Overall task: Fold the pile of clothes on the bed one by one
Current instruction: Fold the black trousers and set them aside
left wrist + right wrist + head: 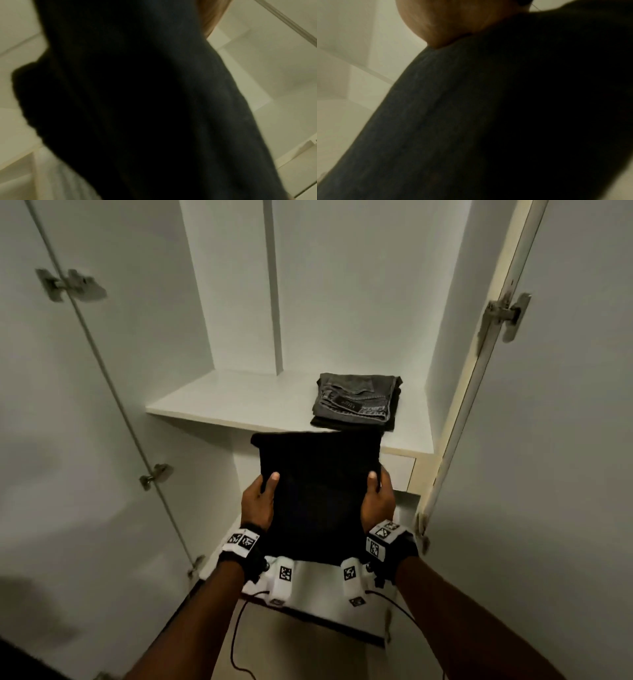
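1. Left grip (258,501) and right grip (376,501) each clasp a side of the folded black garment (318,494), thumbs on top, holding it level between them.
2. Garment fills both wrist views, dark and blurred.
3. Just beyond the grips: white wardrobe shelf (233,402), folded grey jeans (356,402) on its right part.
4. Both wardrobe doors (68,405) open.

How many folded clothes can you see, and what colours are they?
Black folded garment, held by the left hand and right hand: 1
Grey folded jeans, lying on the shelf: 1
Total: 2
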